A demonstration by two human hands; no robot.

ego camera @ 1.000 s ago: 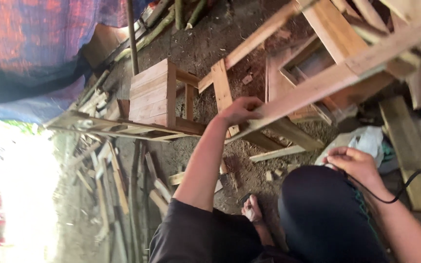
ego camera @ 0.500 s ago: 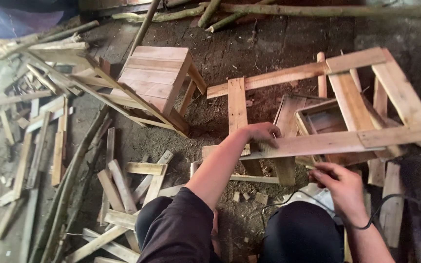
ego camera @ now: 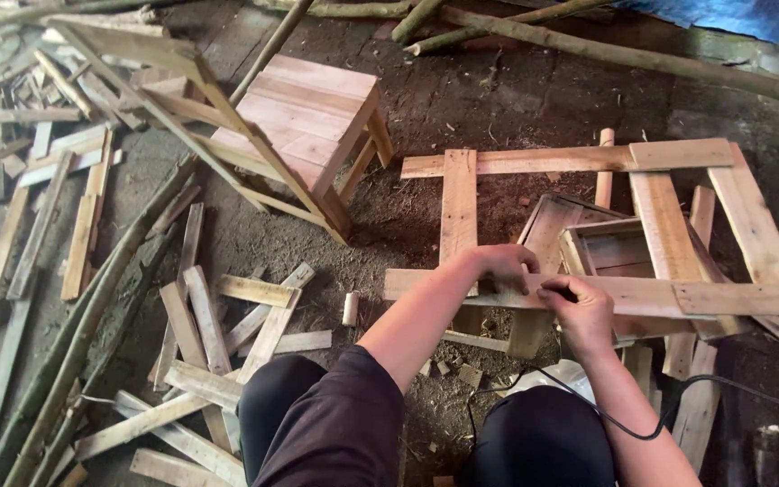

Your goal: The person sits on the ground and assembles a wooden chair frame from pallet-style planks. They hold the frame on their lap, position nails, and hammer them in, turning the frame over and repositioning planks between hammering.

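A wooden frame of pale planks (ego camera: 459,207) lies flat on the dirt floor in front of me. My left hand (ego camera: 502,266) lies over the frame's near rail (ego camera: 723,298), fingers curled onto it. My right hand (ego camera: 581,314) is right beside it on the same rail. Its fingertips are pinched together against the wood, and whatever is between them is too small to make out. A small open wooden crate (ego camera: 608,248) sits under the frame's right half. My knees are at the bottom of the view.
A slatted wooden stool (ego camera: 304,113) leans at the upper middle, with a thin lath frame (ego camera: 182,108) against it. Loose offcuts (ego camera: 205,316) and long poles (ego camera: 92,316) litter the left. A black cable (ego camera: 678,401) crosses my right forearm. Branches (ego camera: 606,50) lie along the top.
My right hand has come forward from near my knee onto the near rail, next to my left hand. The view has swung and steadied over the frame.
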